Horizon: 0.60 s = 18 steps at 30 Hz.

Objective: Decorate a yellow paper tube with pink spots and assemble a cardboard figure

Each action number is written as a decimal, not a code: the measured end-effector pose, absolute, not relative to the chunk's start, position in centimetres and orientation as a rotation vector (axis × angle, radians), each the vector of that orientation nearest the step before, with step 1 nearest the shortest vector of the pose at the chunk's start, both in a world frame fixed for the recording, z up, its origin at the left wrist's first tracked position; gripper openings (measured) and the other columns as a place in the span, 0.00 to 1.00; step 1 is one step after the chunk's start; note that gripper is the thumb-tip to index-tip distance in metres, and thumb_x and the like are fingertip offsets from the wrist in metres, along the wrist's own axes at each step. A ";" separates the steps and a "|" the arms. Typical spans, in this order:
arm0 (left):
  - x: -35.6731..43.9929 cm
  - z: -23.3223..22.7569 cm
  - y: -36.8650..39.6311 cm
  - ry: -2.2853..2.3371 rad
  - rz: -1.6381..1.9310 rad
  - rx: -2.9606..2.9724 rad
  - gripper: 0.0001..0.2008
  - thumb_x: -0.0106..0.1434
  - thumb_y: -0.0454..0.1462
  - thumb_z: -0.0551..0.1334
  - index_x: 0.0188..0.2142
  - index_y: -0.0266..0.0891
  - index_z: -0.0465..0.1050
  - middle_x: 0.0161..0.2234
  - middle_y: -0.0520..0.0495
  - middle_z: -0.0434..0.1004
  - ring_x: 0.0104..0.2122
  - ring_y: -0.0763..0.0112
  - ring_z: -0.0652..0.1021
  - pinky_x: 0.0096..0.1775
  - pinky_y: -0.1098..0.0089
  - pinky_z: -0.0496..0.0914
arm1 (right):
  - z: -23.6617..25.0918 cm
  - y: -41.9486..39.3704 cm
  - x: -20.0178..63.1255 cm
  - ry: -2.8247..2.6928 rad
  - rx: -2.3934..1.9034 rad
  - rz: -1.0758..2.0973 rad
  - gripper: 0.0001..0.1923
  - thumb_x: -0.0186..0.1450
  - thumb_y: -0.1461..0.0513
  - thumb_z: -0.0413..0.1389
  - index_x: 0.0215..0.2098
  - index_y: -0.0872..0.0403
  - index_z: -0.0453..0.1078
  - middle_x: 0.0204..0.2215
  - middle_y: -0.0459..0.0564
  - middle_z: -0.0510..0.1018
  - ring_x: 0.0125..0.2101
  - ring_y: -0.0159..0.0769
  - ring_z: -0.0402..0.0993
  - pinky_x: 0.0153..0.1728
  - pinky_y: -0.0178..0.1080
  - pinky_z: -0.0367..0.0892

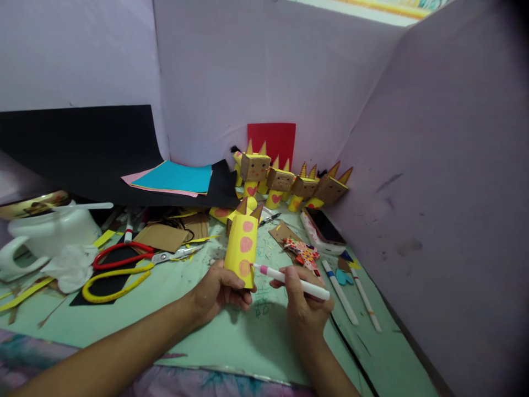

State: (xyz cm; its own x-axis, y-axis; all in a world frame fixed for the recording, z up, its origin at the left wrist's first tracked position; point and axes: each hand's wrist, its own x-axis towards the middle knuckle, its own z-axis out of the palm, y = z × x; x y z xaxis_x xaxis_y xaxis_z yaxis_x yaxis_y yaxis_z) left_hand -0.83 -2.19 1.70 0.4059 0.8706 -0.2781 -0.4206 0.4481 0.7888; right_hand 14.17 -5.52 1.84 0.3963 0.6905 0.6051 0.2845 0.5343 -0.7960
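My left hand (pixel 223 286) is wrapped round the lower end of a yellow paper tube (pixel 238 242), which stands tilted over the table with a column of pink and orange spots on its side. Pointed ears rise behind the tube's top. Between the fingers of my right hand (pixel 305 303) is a white marker (pixel 300 283) with a pink tip end. Its tip meets the tube's edge beside the lowest spot; whether it touches I cannot tell. Behind stand several finished-looking cardboard-headed animal figures (pixel 255 167) with yellow bodies and pointed ears.
Scissors (pixel 142 259) with red and yellow handles lie left, near a white mug (pixel 53 234) and crumpled tissue (pixel 74 267). Markers (pixel 339 292), a phone (pixel 325 226) and patterned paper scraps (pixel 301 251) are at right. Blue paper (pixel 176 176) rests on black sheets behind.
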 end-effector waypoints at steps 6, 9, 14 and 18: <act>-0.9 1.6 -2.2 0.765 0.897 0.694 0.11 0.36 0.29 0.61 0.24 0.29 0.73 0.20 0.41 0.77 0.16 0.67 0.74 0.17 0.68 0.71 | 1.7 -5.7 14.1 -1.196 -1.044 0.414 0.16 0.63 0.57 0.55 0.20 0.55 0.72 0.14 0.44 0.74 0.16 0.31 0.70 0.18 0.32 0.63; -0.8 1.6 -2.1 0.766 0.904 0.696 0.10 0.36 0.30 0.61 0.24 0.29 0.73 0.19 0.41 0.77 0.16 0.67 0.74 0.17 0.68 0.71 | 1.6 -5.7 14.3 -1.234 -1.021 0.408 0.16 0.63 0.58 0.54 0.19 0.55 0.72 0.14 0.45 0.74 0.16 0.31 0.70 0.18 0.32 0.64; -0.7 1.6 -2.1 0.784 0.897 0.692 0.11 0.36 0.29 0.61 0.24 0.29 0.73 0.19 0.42 0.78 0.15 0.67 0.74 0.17 0.69 0.71 | 1.8 -5.8 14.0 -1.196 -1.036 0.378 0.15 0.63 0.58 0.55 0.20 0.55 0.72 0.15 0.44 0.73 0.17 0.31 0.69 0.19 0.33 0.63; -0.7 1.7 -2.2 0.781 0.901 0.692 0.10 0.35 0.30 0.61 0.23 0.29 0.73 0.19 0.42 0.77 0.15 0.67 0.74 0.16 0.68 0.71 | 1.7 -5.8 14.3 -1.245 -1.043 0.396 0.18 0.63 0.58 0.55 0.18 0.55 0.70 0.14 0.44 0.73 0.16 0.30 0.69 0.18 0.32 0.62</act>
